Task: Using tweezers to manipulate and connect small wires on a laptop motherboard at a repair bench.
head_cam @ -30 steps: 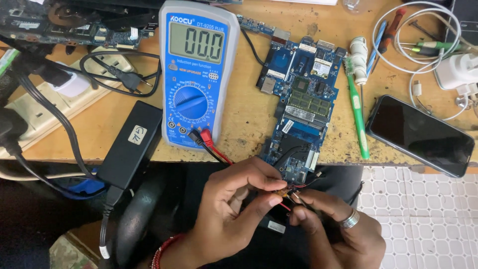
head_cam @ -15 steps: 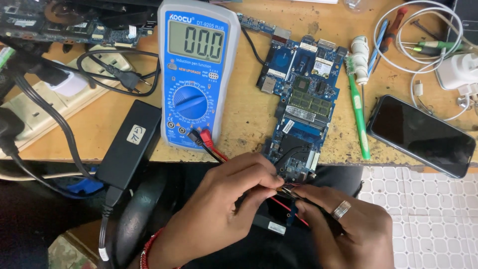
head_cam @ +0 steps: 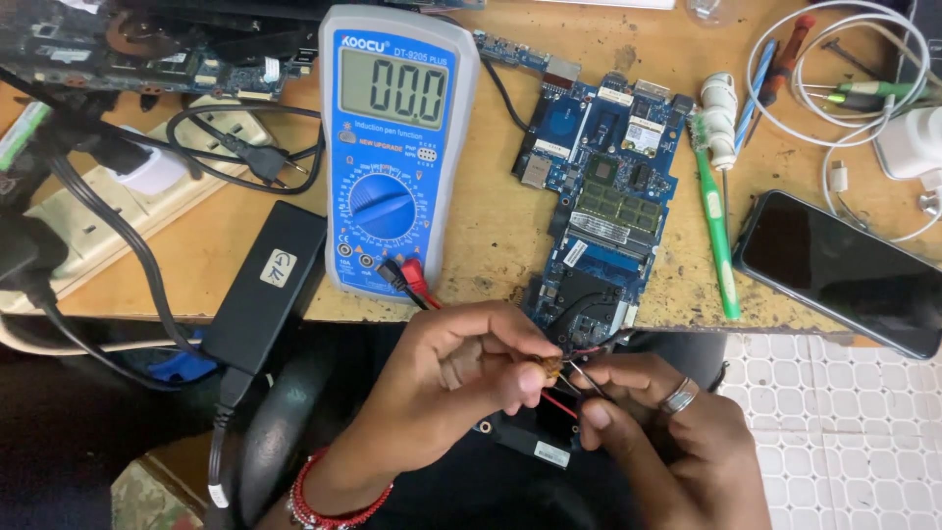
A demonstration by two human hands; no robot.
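Both hands have barely shifted since half a second ago. Left hand (head_cam: 461,368) pinches a small brown component (head_cam: 552,367); right hand (head_cam: 653,422) grips a thin black probe (head_cam: 587,378) touching it, below the blue circuit board (head_cam: 603,196). Probing in progress; multimeter (head_cam: 397,147) shows zeros, so next needs firmer tip contact

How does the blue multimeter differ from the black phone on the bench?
The multimeter is blue and grey with a lit display and a round dial; the phone is black with a dark, blank screen. The multimeter has red and black leads plugged in; the phone shows no cable attached. Both lie flat, face up, on the wooden bench.
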